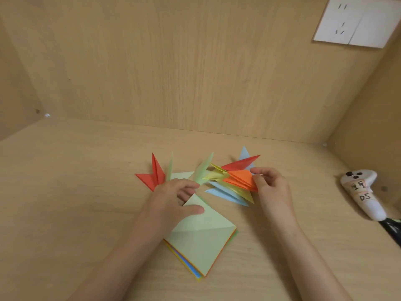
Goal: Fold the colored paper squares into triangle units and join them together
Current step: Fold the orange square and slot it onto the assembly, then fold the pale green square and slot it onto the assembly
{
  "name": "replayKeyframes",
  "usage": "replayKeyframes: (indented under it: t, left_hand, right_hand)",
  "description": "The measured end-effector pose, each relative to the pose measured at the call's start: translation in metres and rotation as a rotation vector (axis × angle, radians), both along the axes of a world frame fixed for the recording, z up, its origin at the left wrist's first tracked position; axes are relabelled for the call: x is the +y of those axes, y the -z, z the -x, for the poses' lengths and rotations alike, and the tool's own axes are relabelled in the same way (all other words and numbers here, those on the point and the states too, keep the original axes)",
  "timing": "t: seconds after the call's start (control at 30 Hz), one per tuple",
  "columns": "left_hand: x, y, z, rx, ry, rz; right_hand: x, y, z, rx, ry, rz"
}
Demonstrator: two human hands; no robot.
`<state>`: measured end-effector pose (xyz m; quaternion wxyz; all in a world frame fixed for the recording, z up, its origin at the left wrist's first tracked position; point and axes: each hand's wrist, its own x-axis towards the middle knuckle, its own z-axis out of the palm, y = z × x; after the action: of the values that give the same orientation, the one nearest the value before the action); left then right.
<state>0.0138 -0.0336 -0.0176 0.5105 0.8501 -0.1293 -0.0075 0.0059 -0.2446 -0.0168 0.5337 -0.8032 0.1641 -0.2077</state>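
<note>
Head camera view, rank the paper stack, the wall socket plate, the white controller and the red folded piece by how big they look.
1. paper stack and wall socket plate: about alike; the plate is farther away and cut off by the frame.
2. white controller
3. red folded piece

The desk (pixel 65 192) and the back panel (pixel 173 61) at twelve o'clock look like pale wood-grain laminate, matt and finely streaked. At six o'clock the stack of paper squares (pixel 191 268) is thin matt paper; its pale green top sheet (pixel 201 242) is smooth apart from sharp crease lines. The folded units (pixel 230 181) at the centre are the same matt paper, crisply creased. The socket plate (pixel 358 22) at one o'clock is smooth white plastic with a faint sheen. The controller (pixel 373 210) at three o'clock is smooth white plastic, with matt labels (pixel 360 185) that look like paper tape.
</note>
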Motion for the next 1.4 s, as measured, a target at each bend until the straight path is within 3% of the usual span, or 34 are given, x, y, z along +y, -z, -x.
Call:
replayKeyframes:
  t: [0.2,0.5,0.63,0.73,0.83,0.97,1.17,1.4]
  left_hand:
    - [0.003,0.0,-0.003,-0.019,-0.054,0.141]
    - [0.002,-0.003,-0.003,-0.119,-0.173,0.1]
    - [0.002,-0.012,0.0,-0.24,-0.205,0.231]
    - [-0.001,-0.02,0.004,-0.205,-0.183,0.469]
    - [-0.002,-0.026,0.007,-0.18,-0.172,0.607]
    - [-0.003,-0.029,0.009,-0.122,-0.115,0.634]
    - [-0.005,-0.025,0.009,0.023,-0.049,0.479]
    - [-0.001,-0.03,0.011,0.135,0.001,0.697]
  right_hand:
    - [0.0,0.009,-0.002,0.048,0.057,0.239]
    - [0.01,-0.011,0.009,-0.366,0.08,0.184]
    - [0.018,-0.02,0.016,-0.446,-0.156,0.196]
    - [0.029,-0.021,0.022,-0.338,-0.435,0.185]
    - [0.034,-0.017,0.022,-0.234,-0.538,0.203]
    - [0.033,-0.021,0.022,-0.263,-0.445,-0.045]
    - [0.028,-0.023,0.022,-0.289,-0.416,-0.316]
    - [0.028,-0.023,0.021,-0.294,-0.528,-0.299]
